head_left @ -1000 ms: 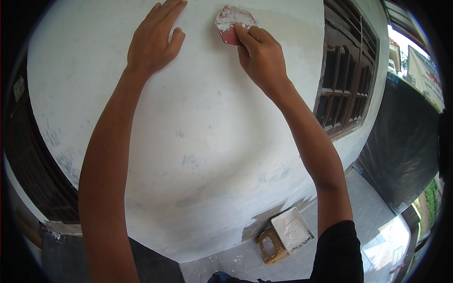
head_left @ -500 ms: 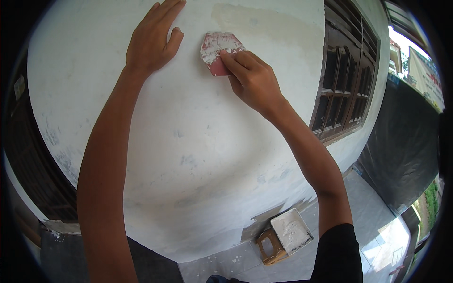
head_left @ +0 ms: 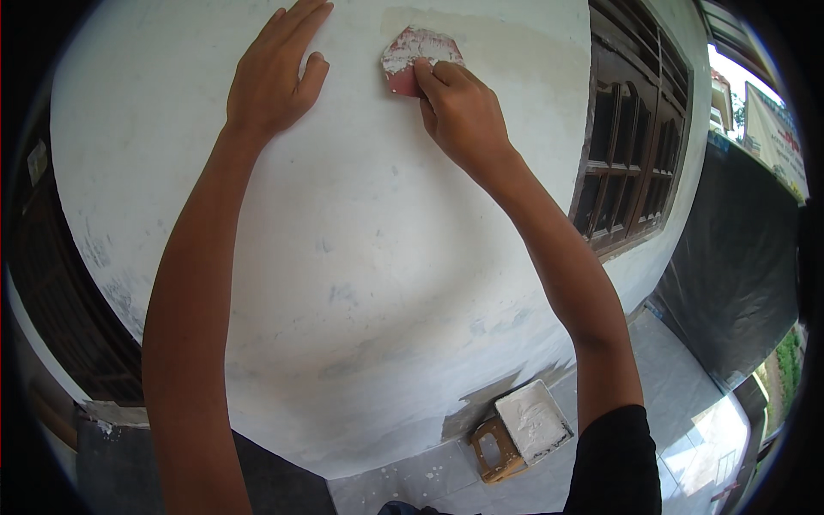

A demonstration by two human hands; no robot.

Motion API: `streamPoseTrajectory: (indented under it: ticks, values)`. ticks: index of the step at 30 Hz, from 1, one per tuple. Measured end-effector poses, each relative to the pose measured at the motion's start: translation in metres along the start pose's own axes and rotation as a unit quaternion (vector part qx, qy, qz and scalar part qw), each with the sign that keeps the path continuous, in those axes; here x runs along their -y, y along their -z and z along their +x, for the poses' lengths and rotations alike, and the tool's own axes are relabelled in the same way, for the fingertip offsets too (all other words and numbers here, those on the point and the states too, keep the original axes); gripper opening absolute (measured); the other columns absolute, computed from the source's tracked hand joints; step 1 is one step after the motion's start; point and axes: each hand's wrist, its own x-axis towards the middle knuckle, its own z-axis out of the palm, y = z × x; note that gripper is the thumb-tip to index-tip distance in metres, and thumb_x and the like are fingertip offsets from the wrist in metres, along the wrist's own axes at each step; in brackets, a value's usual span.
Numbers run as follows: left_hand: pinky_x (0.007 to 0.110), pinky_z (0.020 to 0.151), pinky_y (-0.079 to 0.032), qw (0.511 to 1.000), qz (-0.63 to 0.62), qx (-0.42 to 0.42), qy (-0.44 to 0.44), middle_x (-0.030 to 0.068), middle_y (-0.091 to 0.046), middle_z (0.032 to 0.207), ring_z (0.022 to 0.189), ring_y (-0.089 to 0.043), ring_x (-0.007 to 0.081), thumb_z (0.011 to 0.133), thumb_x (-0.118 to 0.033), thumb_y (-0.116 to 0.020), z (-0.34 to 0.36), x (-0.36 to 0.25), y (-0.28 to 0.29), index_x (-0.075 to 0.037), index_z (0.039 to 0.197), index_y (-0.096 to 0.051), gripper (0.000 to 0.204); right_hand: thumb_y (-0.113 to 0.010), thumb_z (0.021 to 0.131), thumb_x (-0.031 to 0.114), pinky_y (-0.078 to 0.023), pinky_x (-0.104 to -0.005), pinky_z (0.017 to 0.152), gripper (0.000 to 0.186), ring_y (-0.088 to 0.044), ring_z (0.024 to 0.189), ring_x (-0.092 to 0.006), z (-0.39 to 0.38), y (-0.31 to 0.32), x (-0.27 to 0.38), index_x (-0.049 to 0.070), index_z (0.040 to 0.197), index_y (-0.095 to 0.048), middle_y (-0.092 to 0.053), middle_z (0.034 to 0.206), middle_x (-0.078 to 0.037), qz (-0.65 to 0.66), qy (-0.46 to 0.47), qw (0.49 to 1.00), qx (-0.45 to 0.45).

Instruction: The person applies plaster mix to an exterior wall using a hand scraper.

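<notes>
My right hand (head_left: 466,112) grips a red putty scraper (head_left: 420,57) by its lower part, thumb on the near face. White paste coats the upper part of the blade, which is against the white wall (head_left: 343,215). Just above and right of the scraper, a damp-looking beige patch (head_left: 506,43) marks the wall. To the left, my left hand (head_left: 276,81) rests flat on the wall with fingers stretched upward and thumb apart, holding nothing.
Low on the right, a square tub (head_left: 534,421) of white paste sits on a brown stool (head_left: 496,453) by the wall. A dark wooden window (head_left: 631,129) is set at the right, beside a black sheet (head_left: 730,266). White spots dot the grey tiled floor (head_left: 403,481).
My right hand and the scraper have moved up the wall and slightly right, onto the edge of the beige patch. My left hand has stayed nearly in place.
</notes>
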Motion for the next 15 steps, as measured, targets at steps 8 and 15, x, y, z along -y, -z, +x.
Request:
streamPoseTrajectory:
  ticks: [8,15]
  values:
    - [0.048,0.126,-0.029,1.000,-0.004,-0.009,0.001,0.0273,-0.050,0.150,0.146,-0.042,0.0375,0.080,-0.004,-0.053,-0.001,0.000,0.002,0.011,0.141,-0.051,0.063,-0.071,0.081,-0.003,-0.057,-0.0365,0.058,0.032,-0.067,0.083,-0.0244,-0.010,0.020,0.029,-0.002,0.114,-0.068,-0.062,0.086,-0.008,0.065,0.021,0.997,-0.020]
    - [0.047,0.126,-0.028,1.000,0.000,-0.003,0.010,0.0263,-0.050,0.151,0.147,-0.043,0.0363,0.081,-0.003,-0.053,0.001,-0.004,0.001,0.010,0.143,-0.050,0.063,-0.066,0.085,-0.003,-0.056,-0.0388,0.057,0.024,-0.065,0.079,-0.0261,0.017,0.001,-0.012,-0.002,0.110,-0.068,-0.063,0.083,-0.009,-0.020,-0.016,0.999,-0.047]
